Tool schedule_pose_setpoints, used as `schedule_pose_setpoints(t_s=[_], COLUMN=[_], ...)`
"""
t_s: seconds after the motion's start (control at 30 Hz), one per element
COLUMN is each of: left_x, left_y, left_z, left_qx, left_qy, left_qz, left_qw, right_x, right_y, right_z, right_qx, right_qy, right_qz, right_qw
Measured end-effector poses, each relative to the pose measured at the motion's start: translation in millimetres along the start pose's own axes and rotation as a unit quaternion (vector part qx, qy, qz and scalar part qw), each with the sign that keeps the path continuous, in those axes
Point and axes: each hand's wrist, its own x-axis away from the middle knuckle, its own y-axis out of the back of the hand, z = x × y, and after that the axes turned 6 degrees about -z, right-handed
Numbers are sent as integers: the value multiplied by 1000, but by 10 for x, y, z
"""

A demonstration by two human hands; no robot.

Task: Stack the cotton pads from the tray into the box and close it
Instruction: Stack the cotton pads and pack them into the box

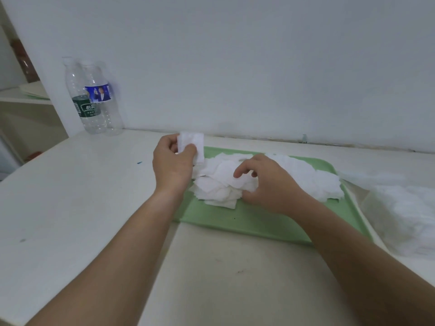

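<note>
Both hands reach out over the bench [70,184] on bare forearms that come in from the near corners and draw toward each other.

The left hand [173,165] is raised, its back to the camera and its wrist nearly straight. It pinches a small stack [191,143] of cotton pads between thumb and curled fingers. The stack stands upright above the knuckles, over the far left corner of the tray [247,222].

The right hand [270,184] lies lower, just to the right of the left, palm down on the heap [306,177] of loose pads. Its fingers are bent over the pads and its thumb sits against the near edge of the heap. Whether it actually grips a pad cannot be told.

The green tray lies flat under both hands, with bare green showing nearer than the right wrist. The heap spreads from between the hands toward the tray's right end.

Right of the right forearm, just beside the tray, stands a clear box [381,234], blurred, with white showing inside it.

Far beyond the left hand and off to its left, two clear bottles [94,100] stand together against the wall.
</note>
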Motion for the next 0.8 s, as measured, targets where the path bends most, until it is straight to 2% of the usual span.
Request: schedule_pose_setpoints(t_s=[0.1, 0.2, 0.33, 0.4, 0.47, 0.53, 0.63, 0.7, 0.8], left_x=[57, 85, 96, 107, 113, 135, 178, 223, 302], left_y=[-21, -38, -44, -51, -56, -61, -74, -94, -115], left_z=[10, 32, 29, 19, 17, 5, -4, -13, -53], left_qx=[3, 7, 9, 14, 20, 23, 26, 33, 57], left_qy=[7, 6, 14, 23, 31, 34, 36, 39, 52], left_qz=[30, 53, 71, 83, 99, 120, 157, 180, 215], left_qw=[1000, 999, 997, 996, 994, 992, 987, 982, 974], right_x=[-14, -36, -57, -75, -89, -94, -92, -86, -87], right_y=[-53, -63, -15, 51, 119, 175, 216, 229, 222], right_z=[-20, -39, -38, -35, -26, -3, 47, 69, 69], right_qx=[21, -11, -149, -260, -380, -484, -569, -601, -591], right_qy=[2, 4, -39, -96, -139, -161, -173, -173, -167], right_qz=[-20, -56, -106, -132, -138, -113, -63, -32, -16], right_qw=[1000, 998, 982, 952, 904, 853, 801, 780, 789])
